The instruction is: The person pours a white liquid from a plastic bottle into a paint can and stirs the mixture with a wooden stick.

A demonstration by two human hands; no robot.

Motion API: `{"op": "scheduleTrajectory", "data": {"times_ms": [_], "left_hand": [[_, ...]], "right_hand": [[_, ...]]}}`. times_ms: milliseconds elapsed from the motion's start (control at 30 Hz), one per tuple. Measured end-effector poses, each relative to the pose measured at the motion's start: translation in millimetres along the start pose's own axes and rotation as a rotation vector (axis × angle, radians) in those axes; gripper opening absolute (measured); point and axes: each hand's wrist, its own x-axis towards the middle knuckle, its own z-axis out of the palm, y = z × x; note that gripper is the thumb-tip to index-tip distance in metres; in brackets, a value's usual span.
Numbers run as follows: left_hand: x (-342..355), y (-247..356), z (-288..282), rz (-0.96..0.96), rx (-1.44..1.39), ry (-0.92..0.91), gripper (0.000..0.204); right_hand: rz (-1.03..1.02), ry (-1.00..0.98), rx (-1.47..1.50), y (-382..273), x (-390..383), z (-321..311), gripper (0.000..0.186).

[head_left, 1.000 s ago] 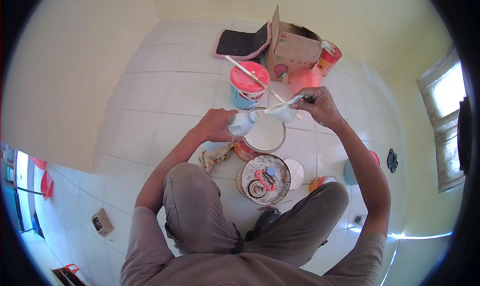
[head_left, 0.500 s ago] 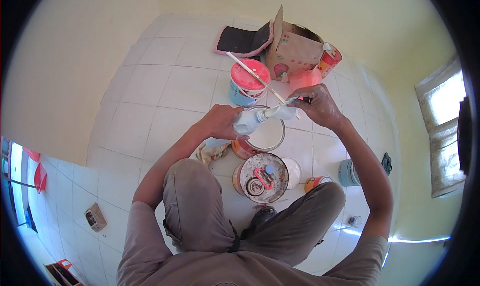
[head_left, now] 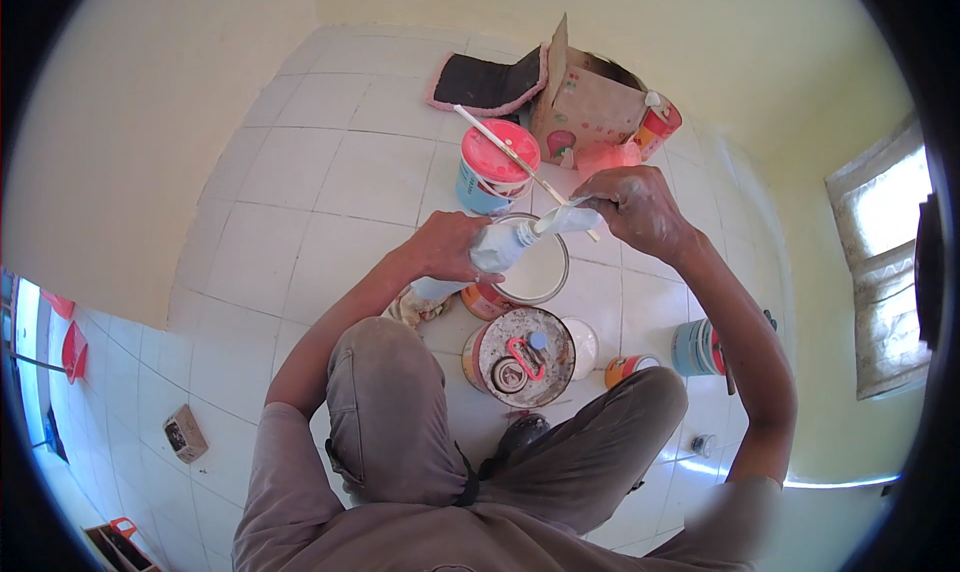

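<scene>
My left hand is wrapped round a whitish plastic bottle, tilted with its neck up and to the right. At the bottle's mouth is a pale, limp piece that looks like a thin plastic sheet; its kind is unclear. My right hand pinches its far end. Below the bottle stands an uncapped can of white paint, partly hidden by it. A long thin stick reaches from the lidded bucket past the can's far rim.
Nearer my legs is a paint-stained tin with a red handle and blue cap on top. Beyond stand a red-lidded bucket and a cardboard box. A small tin, a light-blue bucket and a rag lie around.
My right hand has turned and shifted slightly right. The pale piece now slants more upward from the bottle's mouth. My left hand and the bottle have barely moved.
</scene>
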Motion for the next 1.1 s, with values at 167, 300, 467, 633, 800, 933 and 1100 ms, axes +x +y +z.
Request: {"op": "scheduleTrajectory", "data": {"times_ms": [167,300,467,633,800,933,1100], "left_hand": [[-1.1,0.7,-1.3,-0.019,-0.016,-0.002,0.075],[-2.6,0.5,-1.2,-0.024,-0.050,0.013,0.076],[-3.6,0.5,-2.1,-0.035,-0.037,0.006,0.077],[-1.0,2.5,-5.2,-0.034,-0.019,-0.068,0.099],[-2.3,3.7,-6.9,-0.039,-0.036,-0.069,0.100],[-2.5,5.2,-8.9,-0.047,-0.048,-0.084,0.099],[-3.7,3.1,-3.8,-0.010,-0.019,0.011,0.076]], "right_hand": [[-0.113,0.031,-0.082,-3.3,4.1,-0.3,0.016],[-0.158,0.009,-0.117,-3.2,5.6,-0.6,0.025],[-0.174,-0.017,-0.167,-10.7,10.1,-4.4,0.025],[-0.202,-0.008,-0.234,-10.9,11.4,-5.4,0.020],[-0.189,-0.036,-0.206,-15.5,13.6,-5.5,0.026],[-0.184,-0.072,-0.251,-16.3,14.1,-5.8,0.029],[-0.203,-0.094,-0.304,-17.6,15.1,-6.8,0.033]]}}
